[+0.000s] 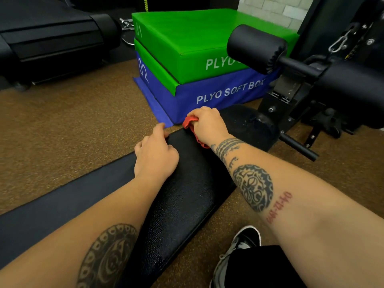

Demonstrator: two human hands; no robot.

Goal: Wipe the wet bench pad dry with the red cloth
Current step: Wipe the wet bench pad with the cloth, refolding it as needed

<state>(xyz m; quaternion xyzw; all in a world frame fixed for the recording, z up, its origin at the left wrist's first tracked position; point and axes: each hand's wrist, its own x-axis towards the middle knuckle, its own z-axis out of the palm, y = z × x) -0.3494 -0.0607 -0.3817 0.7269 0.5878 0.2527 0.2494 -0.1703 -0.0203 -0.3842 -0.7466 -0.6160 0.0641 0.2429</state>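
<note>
Gripping the red cloth (190, 123) in a closed fist, the right hand (207, 126) presses the bunched fabric onto the far end of the bench pad (182, 196), with a strip of cloth trailing out under the wrist. Beside it the left hand (154, 156) lies on the pad's left edge, fingers curled loosely over the rim and holding nothing, seemingly to steady the bench. Just beyond the cloth, the black seat pad (252, 123) shows scattered droplets, so the wiping looks under way rather than finished; the long pad nearer the person appears matte and mostly dry, though its texture makes that hard to judge. Next the fist likely needs to push forward over the gap onto those droplets, keeping the cloth flat and pressed down. Past the seat pad sits the stacked plyo soft box (207, 65), clear of the stroke
</note>
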